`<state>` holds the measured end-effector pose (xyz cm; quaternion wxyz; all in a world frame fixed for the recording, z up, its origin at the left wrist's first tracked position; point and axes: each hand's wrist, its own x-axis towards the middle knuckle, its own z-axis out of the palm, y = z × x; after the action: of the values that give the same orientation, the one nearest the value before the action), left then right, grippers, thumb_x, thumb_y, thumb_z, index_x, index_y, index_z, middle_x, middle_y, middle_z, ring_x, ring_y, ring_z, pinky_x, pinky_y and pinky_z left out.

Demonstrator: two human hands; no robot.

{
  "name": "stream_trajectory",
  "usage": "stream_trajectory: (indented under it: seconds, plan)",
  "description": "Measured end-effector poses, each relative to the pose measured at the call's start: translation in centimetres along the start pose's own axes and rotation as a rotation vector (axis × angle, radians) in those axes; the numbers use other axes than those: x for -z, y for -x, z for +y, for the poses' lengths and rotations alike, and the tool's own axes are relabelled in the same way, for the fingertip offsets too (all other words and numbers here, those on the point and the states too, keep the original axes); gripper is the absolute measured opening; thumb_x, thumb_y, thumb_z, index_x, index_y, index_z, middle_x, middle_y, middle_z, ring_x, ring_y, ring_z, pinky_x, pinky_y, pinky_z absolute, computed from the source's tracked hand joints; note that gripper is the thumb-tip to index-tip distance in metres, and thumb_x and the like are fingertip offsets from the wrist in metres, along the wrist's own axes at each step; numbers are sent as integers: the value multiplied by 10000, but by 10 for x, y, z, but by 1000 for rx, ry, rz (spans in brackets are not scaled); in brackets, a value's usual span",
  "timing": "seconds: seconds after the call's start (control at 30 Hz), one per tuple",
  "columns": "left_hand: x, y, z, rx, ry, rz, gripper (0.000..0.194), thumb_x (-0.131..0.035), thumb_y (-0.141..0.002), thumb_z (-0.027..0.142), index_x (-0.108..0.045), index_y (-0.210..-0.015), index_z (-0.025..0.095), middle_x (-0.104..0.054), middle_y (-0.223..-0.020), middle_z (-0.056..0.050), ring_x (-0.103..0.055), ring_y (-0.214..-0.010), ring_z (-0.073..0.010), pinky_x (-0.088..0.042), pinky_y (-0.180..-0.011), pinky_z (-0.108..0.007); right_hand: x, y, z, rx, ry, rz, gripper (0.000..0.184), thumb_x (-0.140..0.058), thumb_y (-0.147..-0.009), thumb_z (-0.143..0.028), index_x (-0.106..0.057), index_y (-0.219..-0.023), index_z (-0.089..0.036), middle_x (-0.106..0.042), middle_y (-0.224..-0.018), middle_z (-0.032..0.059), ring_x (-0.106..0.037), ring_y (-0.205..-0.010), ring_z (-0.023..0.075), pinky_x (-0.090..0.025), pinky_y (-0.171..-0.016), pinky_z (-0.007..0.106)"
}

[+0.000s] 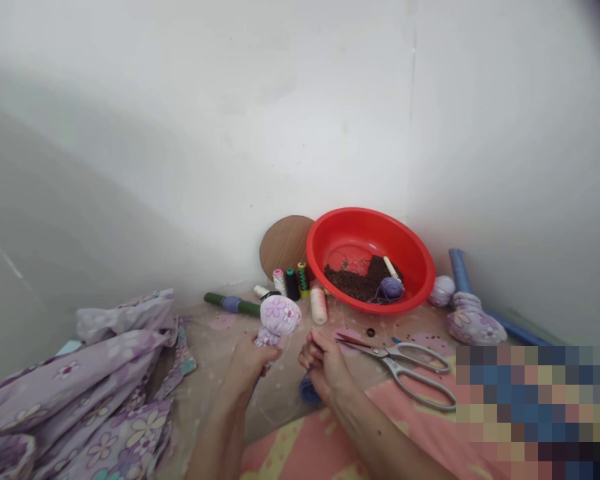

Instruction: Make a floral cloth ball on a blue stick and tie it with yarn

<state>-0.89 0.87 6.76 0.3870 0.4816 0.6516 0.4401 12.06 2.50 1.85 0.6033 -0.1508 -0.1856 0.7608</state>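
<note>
The left hand (247,367) holds a soft, round ball of lilac flower cloth (280,317) by its bunched neck, with the fingers shut tight so the ball stays puffy. The right hand (325,367) is just beside it, its fingers pinched narrow. A thin thread may be there, but I cannot tell. A fuzzy blue yarn ball (309,390) sits at six o'clock from that hand, and steel scissors (410,367) lie at three o'clock.

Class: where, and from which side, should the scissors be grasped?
Grip the scissors by the two large handle loops, coming from above on the right: they lie flat, and the blades point left toward the right hand.
</note>
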Motion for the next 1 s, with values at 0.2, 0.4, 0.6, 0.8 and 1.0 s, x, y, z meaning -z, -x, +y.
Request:
stream_trajectory:
  seconds: [0.2, 0.4, 0.6, 0.8, 1.0]
  plan:
    - [3, -3, -7, -29, 126, -43, 158, -577, -480, 189, -510, -615, 142, -416, -426, 72, -335, -357, -50, -229, -351, -174, -5, 6, 2, 59, 56, -7, 209, -592, -652, -294, -496, -543, -145, -173, -359, -120, -165, -325, 30, -225, -385, 200]
    - [6, 0, -5, -10, 216, -63, 175, -590, -463, 174, -520, -620, 143, -428, -456, 70, -339, -364, -48, -216, -355, -172, -2, 3, 2, 70, 80, 2, 219, -607, -636, -306, -495, -537, -146, -179, -360, -121, -182, -318, 32, -232, -379, 199]
    - [5, 0, -4, -3, 199, -39, 201, -616, -460, 188, -521, -631, 142, -444, -469, 66, -370, -387, -56, -239, -371, -169, 1, 2, 4, 73, 70, -24, 214, -598, -652, -302, -496, -546, -147, -175, -365, -121, -168, -324, 31, -231, -381, 196]
    - [6, 2, 1, -39, 95, -27, 130, -587, -474, 165, -498, -567, 145, -413, -415, 70, -341, -349, -56, -221, -354, -176, -5, 9, 4, 75, 88, -36, 232, -591, -667, -305, -499, -529, -143, -187, -375, -113, -189, -333, 34, -247, -394, 203]
    - [7, 2, 1, -26, 19, 1, 121, -584, -475, 173, -491, -549, 150, -380, -371, 74, -322, -326, -58, -201, -348, -181, -9, 12, 5, 108, 151, -11, 248, -613, -649, -311, -503, -506, -141, -215, -362, -108, -206, -331, 36, -260, -399, 206]
